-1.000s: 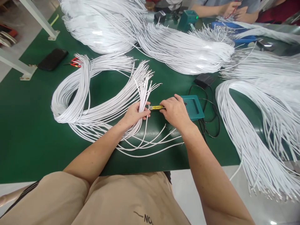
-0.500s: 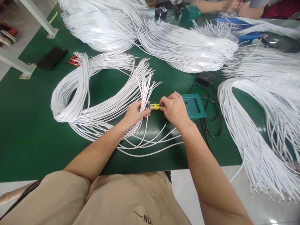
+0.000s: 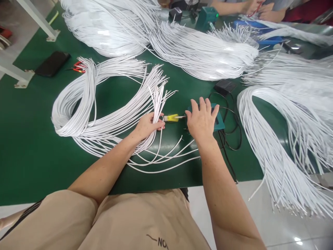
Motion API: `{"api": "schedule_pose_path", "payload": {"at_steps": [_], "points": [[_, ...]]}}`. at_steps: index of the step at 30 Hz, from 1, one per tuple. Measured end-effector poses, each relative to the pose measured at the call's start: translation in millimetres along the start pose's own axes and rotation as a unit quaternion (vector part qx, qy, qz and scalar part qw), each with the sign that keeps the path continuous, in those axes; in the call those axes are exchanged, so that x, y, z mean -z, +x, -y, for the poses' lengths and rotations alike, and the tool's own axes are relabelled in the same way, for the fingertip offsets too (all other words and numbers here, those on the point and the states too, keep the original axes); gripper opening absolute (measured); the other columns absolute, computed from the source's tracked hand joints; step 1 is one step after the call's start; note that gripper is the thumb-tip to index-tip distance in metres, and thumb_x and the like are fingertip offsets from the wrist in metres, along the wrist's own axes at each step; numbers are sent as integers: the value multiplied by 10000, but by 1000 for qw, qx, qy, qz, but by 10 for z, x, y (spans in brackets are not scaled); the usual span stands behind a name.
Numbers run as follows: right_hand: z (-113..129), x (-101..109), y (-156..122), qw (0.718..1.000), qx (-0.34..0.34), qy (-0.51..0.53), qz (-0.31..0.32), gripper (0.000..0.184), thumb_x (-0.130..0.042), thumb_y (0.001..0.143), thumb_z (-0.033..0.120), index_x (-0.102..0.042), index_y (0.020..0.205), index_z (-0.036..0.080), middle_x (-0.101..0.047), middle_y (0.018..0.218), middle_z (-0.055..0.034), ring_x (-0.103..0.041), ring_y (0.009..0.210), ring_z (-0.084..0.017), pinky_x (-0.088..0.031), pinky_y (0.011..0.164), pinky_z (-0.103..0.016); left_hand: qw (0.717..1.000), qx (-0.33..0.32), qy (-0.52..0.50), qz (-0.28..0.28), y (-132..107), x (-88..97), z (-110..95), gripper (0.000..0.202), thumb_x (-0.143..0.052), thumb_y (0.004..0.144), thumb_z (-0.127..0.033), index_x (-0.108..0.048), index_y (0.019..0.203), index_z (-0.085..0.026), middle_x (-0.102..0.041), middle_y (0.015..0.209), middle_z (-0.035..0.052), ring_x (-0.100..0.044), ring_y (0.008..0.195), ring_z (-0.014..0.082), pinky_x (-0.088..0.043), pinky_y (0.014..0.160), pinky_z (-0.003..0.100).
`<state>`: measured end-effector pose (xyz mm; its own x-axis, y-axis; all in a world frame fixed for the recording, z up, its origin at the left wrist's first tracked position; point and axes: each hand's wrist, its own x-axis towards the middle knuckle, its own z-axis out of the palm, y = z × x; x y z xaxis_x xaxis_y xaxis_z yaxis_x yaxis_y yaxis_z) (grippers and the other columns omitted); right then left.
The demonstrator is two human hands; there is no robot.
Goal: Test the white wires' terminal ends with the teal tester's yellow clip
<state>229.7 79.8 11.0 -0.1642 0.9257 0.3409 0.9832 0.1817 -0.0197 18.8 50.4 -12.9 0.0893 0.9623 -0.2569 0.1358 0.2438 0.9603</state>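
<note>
My left hand [image 3: 147, 126] is closed around a small bunch of white cables [image 3: 156, 100], their tips fanning upward above the thumb. Against its fingertips lies the end of a yellow-handled tool [image 3: 172, 118] with a thin metal shaft, like a small screwdriver; whether the fingers grip it I cannot tell. The shaft points right, reaching the thumb of my right hand [image 3: 201, 119]. That hand is spread flat, palm down, over a teal tray-like box [image 3: 219, 122], covering most of it. A large looped bundle of white cables [image 3: 70, 107] lies to the left.
Big heaps of white cables [image 3: 197, 52] lie along the back, and another bundle [image 3: 260, 139] hangs over the front edge at right. A black adapter [image 3: 225, 86] with a cord, a dark phone [image 3: 52, 63] and red-handled pliers [image 3: 78, 66] rest on the green table. A co-worker's hands [image 3: 260, 8] are across.
My right hand has let go of the yellow-handled tool, shifted slightly right and spread its fingers over the teal box. My left hand still holds the cables. The whole view has shifted slightly.
</note>
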Motion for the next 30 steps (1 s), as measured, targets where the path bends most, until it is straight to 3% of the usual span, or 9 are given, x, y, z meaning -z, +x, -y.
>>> {"api": "schedule_pose_path", "payload": {"at_steps": [3, 6, 10, 12, 14, 18, 22, 26, 30], "points": [[62, 37, -7, 1000, 1, 25, -16, 411, -428, 954, 295, -516, 1315, 119, -490, 1396, -202, -377, 1329, -352, -207, 1091, -619, 1000, -4, -19, -4, -9, 44, 2, 522, -754, 694, -323, -621, 1170, -153, -699, 826, 36, -685, 714, 169, -538, 764, 334], [277, 197, -107, 989, 66, 129, -33, 325, -421, 959, 277, -608, 1180, 130, -609, 1235, -167, -519, 1146, -284, -377, 1003, -469, 997, -8, -74, 9, -3, 78, 20, 568, -786, 661, -329, -614, 1174, -156, -668, 810, 11, -658, 708, 146, -516, 707, 287], [677, 384, -410, 932, 293, 206, 63, 249, -441, 949, 245, -667, 867, 178, -684, 896, -87, -579, 876, -225, -442, 802, -359, 991, 3, -124, 52, 0, 119, 9, 414, -821, 627, -333, -664, 961, -145, -634, 760, -12, -586, 655, 98, -473, 674, 241], [810, 408, -582, 925, 312, 179, 124, 274, -420, 942, 192, -666, 823, 177, -692, 859, -95, -590, 871, -230, -422, 859, -372, 989, 16, -135, 63, -8, 134, -19, 378, -824, 630, -330, -674, 925, -149, -644, 778, -2, -596, 699, 106, -472, 700, 242], [861, 403, -725, 930, 276, 161, 179, 265, -437, 922, 165, -668, 791, 174, -696, 802, -99, -613, 795, -223, -431, 830, -365, 987, 28, -148, 55, -19, 143, -49, 362, -819, 643, -331, -693, 929, -149, -659, 822, 13, -608, 752, 111, -475, 730, 241], [779, 417, -764, 949, 163, 144, 227, 246, -501, 909, 256, -665, 737, 189, -667, 615, -78, -578, 519, -198, -374, 523, -318, 981, 61, -174, 64, -36, 137, -83, 392, -812, 663, -322, -709, 1001, -152, -655, 770, 3, -604, 716, 94, -480, 721, 232], [649, 463, -420, 960, -34, 216, 176, 290, -393, 965, 328, -657, 943, 210, -713, 765, -54, -627, 619, -173, -379, 562, -278, 981, 35, -159, 102, -63, 113, -90, 441, -838, 626, -268, -689, 1022, -146, -678, 761, 0, -637, 703, 118, -503, 741, 269], [603, 387, -132, 881, -148, 427, 141, 159, -535, 875, 342, -632, 852, 219, -667, 688, 15, -601, 612, -136, -422, 628, -253, 977, 30, -145, 152, -74, 114, -91, 394, -830, 639, -264, -675, 972, -122, -707, 819, 35, -670, 776, 167, -519, 791, 323], [679, 260, -197, 817, -161, 518, 195, 185, -540, 837, 335, -575, 705, 210, -625, 628, 38, -551, 491, -103, -422, 559, -238, 975, 36, -200, 93, -39, 152, -101, 299, -793, 695, -314, -654, 880, -125, -708, 841, 40, -656, 772, 134, -509, 767, 278]]}}
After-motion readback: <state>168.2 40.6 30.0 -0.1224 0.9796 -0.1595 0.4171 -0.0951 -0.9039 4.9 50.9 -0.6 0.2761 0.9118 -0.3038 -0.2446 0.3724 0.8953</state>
